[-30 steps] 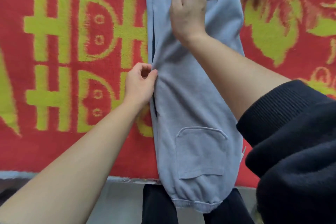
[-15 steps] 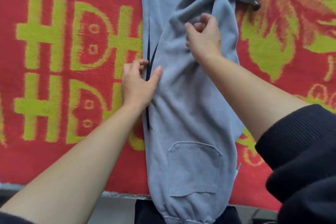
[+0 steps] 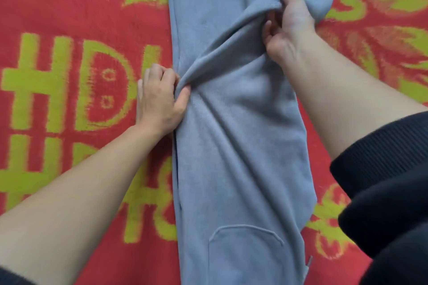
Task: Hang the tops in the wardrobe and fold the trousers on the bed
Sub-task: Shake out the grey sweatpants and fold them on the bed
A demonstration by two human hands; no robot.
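Observation:
Grey-blue sweat trousers (image 3: 238, 146) lie lengthwise on the bed, folded leg on leg, with a back pocket showing near the bottom of the view. My left hand (image 3: 159, 99) pinches a fold of fabric at the trousers' left edge. My right hand (image 3: 289, 23) grips the bunched upper layer further up on the right side, and a raised ridge of cloth runs diagonally between the two hands. The far end of the trousers runs out of view at the top.
A red blanket (image 3: 69, 18) with yellow-green characters and leaf patterns covers the bed under the trousers. My dark sleeve (image 3: 389, 187) is pushed up on the right forearm and fills the lower right corner.
Both hands have taken hold of the upper layer. The right hand has drawn the fabric down and to the right, raising a diagonal ridge. The view has moved closer over the bed.

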